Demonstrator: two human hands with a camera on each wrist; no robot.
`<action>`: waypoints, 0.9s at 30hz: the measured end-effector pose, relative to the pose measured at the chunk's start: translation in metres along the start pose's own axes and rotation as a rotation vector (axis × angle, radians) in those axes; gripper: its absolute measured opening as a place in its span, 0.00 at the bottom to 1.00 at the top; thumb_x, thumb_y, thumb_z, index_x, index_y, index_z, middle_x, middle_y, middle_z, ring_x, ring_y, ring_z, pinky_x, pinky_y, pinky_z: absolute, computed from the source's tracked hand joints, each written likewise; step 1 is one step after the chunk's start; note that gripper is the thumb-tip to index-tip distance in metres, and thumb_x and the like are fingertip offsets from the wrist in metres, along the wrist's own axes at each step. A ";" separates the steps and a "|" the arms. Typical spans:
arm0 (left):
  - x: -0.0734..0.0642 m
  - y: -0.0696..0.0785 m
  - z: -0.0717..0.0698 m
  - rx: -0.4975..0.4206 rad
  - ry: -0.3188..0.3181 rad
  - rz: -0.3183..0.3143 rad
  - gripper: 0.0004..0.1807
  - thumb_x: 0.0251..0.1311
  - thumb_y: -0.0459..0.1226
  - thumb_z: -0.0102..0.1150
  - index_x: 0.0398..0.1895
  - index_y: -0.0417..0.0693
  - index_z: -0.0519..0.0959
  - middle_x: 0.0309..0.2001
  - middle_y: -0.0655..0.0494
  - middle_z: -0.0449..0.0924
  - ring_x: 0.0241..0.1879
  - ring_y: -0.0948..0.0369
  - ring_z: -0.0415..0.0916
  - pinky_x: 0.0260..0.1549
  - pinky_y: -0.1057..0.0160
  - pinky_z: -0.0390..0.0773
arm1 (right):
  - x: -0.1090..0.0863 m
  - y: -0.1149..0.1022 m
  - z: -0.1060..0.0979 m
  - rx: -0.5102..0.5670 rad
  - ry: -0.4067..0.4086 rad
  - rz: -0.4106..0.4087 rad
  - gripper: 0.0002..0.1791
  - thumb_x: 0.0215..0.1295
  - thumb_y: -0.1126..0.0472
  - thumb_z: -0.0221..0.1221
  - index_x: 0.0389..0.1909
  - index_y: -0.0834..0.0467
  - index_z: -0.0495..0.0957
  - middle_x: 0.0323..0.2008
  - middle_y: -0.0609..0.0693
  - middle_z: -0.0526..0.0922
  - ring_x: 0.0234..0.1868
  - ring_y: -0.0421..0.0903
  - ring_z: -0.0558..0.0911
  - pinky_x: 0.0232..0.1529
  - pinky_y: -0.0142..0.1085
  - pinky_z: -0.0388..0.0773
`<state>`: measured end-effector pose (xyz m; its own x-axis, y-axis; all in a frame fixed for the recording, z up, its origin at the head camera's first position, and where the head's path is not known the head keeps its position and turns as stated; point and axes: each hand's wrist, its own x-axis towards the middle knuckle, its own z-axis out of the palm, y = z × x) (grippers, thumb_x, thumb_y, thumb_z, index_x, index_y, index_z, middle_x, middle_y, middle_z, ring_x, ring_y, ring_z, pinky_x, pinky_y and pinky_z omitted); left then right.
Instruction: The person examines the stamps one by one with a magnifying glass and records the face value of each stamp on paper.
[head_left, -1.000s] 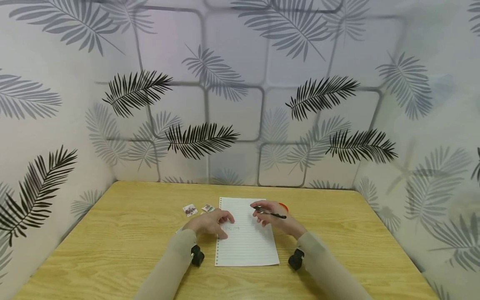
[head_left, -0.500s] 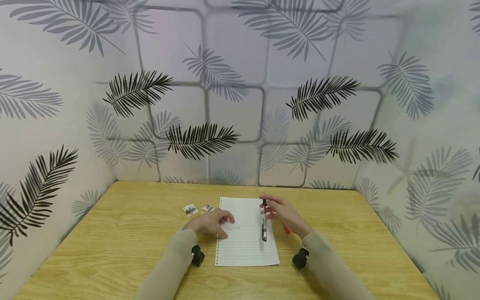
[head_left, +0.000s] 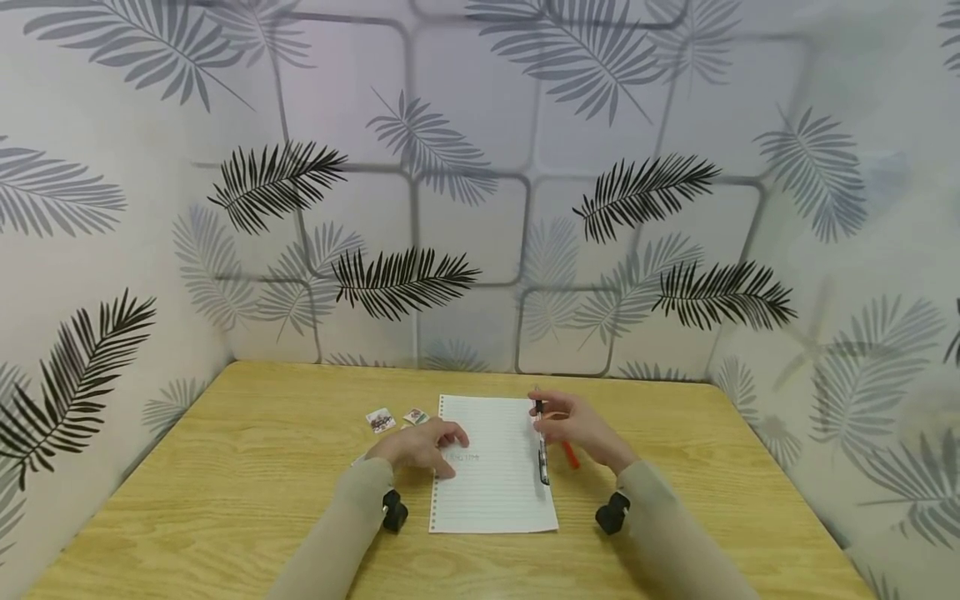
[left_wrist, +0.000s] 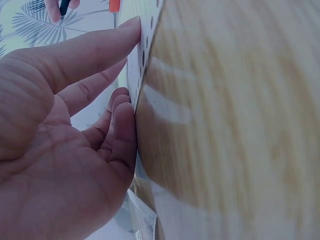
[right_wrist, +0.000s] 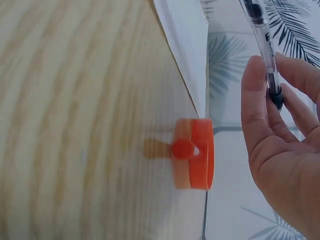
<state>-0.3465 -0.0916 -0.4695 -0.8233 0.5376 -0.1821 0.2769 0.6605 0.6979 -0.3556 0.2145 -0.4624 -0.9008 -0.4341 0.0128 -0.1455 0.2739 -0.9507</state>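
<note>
A sheet of lined paper (head_left: 491,500) with punched holes down its left edge lies on the table, a short line of faint writing across its middle. My left hand (head_left: 416,444) rests at the paper's left edge, fingers loosely bent and holding nothing. Over the right side of the sheet, my right hand (head_left: 581,427) pinches a clear-barrelled pen (head_left: 542,450) between thumb and fingers. The pen's clip end points back toward me; its dark tip end (right_wrist: 276,99) lies among the fingers in the right wrist view.
Small square picture pieces (head_left: 380,419) lie left of the paper, partly hidden by the left hand. An orange round object (right_wrist: 202,155) with a short handle stands on the wooden table (head_left: 225,467) beside the paper's right edge. Leaf-patterned walls (head_left: 480,208) enclose the back and sides.
My right hand has moved right, away from the paper's middle, and the pen has swung so its clip end points toward me. The orange handle has come into sight. The left hand stays still.
</note>
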 end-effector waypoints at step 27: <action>-0.001 -0.005 0.000 -0.048 -0.015 -0.006 0.23 0.51 0.28 0.71 0.50 0.52 0.77 0.53 0.51 0.68 0.55 0.53 0.64 0.60 0.49 0.64 | -0.027 0.018 -0.055 -0.101 -0.012 0.063 0.34 0.65 0.71 0.58 0.72 0.61 0.61 0.65 0.72 0.67 0.55 0.59 0.78 0.44 0.40 0.81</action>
<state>-0.3466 -0.0955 -0.4728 -0.8174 0.5414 -0.1967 0.2471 0.6381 0.7292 -0.3566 0.2780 -0.4628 -0.9047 -0.4230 -0.0505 -0.1295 0.3861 -0.9133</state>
